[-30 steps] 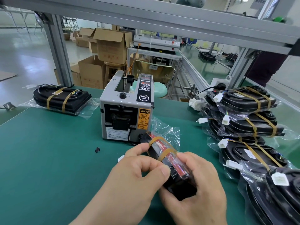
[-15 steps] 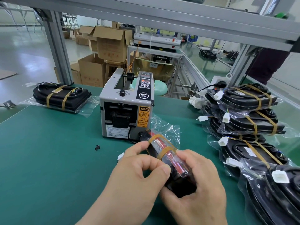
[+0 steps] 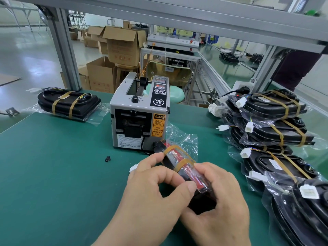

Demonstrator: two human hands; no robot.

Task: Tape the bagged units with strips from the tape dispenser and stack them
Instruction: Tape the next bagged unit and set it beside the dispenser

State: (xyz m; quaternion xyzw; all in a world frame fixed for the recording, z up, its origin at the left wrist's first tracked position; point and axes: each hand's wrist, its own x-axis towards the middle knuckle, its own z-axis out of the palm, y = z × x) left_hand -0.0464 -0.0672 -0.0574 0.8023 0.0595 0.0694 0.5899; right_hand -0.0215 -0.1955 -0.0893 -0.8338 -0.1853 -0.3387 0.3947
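Fingers [image 3: 153,159] of L hand [image 3: 152,192] & R hand [image 3: 219,201] pinch taped bagged unit [image 3: 174,158] near dispenser [image 3: 140,118].

tape dispenser [image 3: 139,119] 1 | hands [image 3: 154,189] [image 3: 218,201] 2 | held bagged unit [image 3: 177,157] 1 | other bagged units [image 3: 69,103] [image 3: 273,105] at least 6

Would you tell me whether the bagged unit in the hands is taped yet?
Taped: two tan strips wrap the bagged unit, which the left hand and right hand both grip.
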